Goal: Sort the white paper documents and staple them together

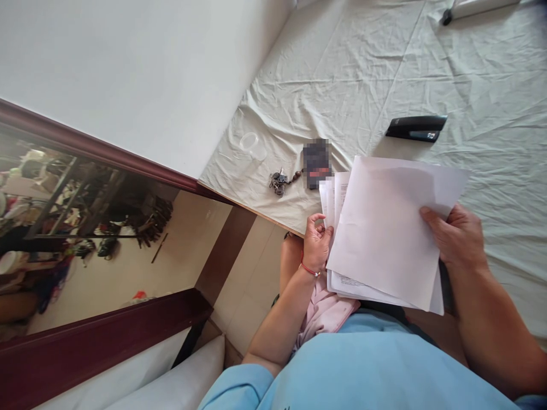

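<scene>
A loose stack of paper sheets (384, 228) is held between my two hands, over my lap and the near edge of the table. The top sheet looks blank; printed lines show on sheets fanned out beneath it. My left hand (318, 242), with a red string bracelet at the wrist, grips the stack's left edge with bent fingers. On the right edge, my right hand (459, 236) pinches the sheets, thumb on top and fingers hidden underneath. A black stapler (416, 128) lies on the cloth just beyond the papers.
A pale green wrinkled cloth (359, 80) covers the table. A bunch of keys (280, 182), a blurred dark object (317, 162) and a clear plastic container (253, 146) lie left of the papers. At the far left stand a white wall (128, 74) and a dark red wooden frame (106, 336).
</scene>
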Motion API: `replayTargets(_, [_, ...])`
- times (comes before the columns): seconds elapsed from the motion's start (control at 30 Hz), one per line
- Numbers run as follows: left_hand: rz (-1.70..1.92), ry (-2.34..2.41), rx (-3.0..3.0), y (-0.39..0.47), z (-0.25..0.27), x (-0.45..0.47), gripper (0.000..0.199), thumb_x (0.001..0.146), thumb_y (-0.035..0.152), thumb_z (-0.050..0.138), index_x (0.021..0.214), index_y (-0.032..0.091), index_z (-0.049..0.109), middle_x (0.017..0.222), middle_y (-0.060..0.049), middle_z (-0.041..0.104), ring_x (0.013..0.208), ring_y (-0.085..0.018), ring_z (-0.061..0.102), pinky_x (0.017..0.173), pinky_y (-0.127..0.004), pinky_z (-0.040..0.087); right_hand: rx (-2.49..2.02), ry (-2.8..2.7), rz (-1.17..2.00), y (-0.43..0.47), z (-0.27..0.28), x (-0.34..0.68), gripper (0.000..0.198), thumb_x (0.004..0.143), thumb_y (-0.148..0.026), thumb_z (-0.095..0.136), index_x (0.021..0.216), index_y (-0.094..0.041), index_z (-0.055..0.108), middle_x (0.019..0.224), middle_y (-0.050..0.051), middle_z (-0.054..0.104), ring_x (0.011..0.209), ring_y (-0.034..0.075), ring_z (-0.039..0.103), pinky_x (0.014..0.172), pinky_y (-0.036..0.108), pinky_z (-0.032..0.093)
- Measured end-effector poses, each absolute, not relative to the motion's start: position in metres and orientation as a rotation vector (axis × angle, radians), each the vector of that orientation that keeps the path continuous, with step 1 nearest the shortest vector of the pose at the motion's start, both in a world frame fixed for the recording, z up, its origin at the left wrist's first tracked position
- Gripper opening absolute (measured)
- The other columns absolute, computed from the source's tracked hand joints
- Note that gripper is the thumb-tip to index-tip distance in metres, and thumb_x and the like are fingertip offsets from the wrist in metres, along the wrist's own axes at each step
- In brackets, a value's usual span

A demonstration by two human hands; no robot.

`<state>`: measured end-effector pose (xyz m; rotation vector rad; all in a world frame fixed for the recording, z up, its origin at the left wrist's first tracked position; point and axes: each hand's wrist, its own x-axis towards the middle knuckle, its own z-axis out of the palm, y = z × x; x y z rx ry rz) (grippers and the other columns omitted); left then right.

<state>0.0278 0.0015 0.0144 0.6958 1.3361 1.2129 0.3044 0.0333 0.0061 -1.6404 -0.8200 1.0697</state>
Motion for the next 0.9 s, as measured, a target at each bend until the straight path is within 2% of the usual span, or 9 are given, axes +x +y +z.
replayTargets(0.13, [1.178,1.382,0.811,0.003,0.009,0.024,0.033,0.081,0.04,0.083,0.099,0.02,0.062,0.087,0.001,0.068,0.081,-0.012,0.063,0.08,-0.025,0.05,-1.665,-0.811,1.069,0.033,0.01,0.304,0.041,0.068,-0.047,0.084,0.096,-0.017,0.076,0.083,0.0,0.07,0.065,0.01,0.055,0.054,0.02,0.043])
replayTargets(0.2, [1.166,1.388,0.823,0.003,0.006,0.022,0.031,0.081,0.04,0.083,0.094,0.019,0.065,0.087,0.0,0.07,0.082,-0.012,0.063,0.081,-0.025,0.05,-1.666,-0.809,1.062,0.034,0.012,0.303,0.041,0.068,-0.046,0.084,0.095,-0.017,0.076,0.083,0.0,0.07,0.064,0.01,0.054,0.053,0.02,0.042])
replayTargets(0.67, [1.12,1.4,0.771,0.003,0.006,0.022,0.025,0.081,0.034,0.08,0.097,0.017,0.071,0.085,-0.001,0.072,0.076,-0.012,0.062,0.074,-0.024,0.049,-1.602,-0.706,1.009,0.036,0.016,0.299,0.041,0.063,-0.041,0.086,0.095,-0.017,0.079,0.084,0.0,0.075,0.063,0.008,0.057,0.056,0.02,0.044])
replayTargets(0.8, [1.145,1.418,0.817,0.003,0.01,0.021,0.021,0.079,0.029,0.079,0.095,0.017,0.072,0.087,-0.002,0.073,0.08,-0.012,0.062,0.076,-0.023,0.049,-1.576,-0.559,1.021,0.038,0.028,0.3,0.045,0.054,-0.038,0.089,0.093,-0.018,0.081,0.089,0.001,0.078,0.066,0.009,0.062,0.06,0.02,0.048])
replayTargets(0.9, [1.114,1.41,0.819,0.003,0.013,0.02,0.021,0.078,0.028,0.079,0.094,0.017,0.072,0.088,-0.002,0.072,0.077,-0.012,0.06,0.072,-0.023,0.048,-1.572,-0.465,1.051,0.04,0.034,0.305,0.048,0.048,-0.036,0.091,0.091,-0.019,0.081,0.09,0.0,0.078,0.067,0.009,0.063,0.062,0.019,0.051])
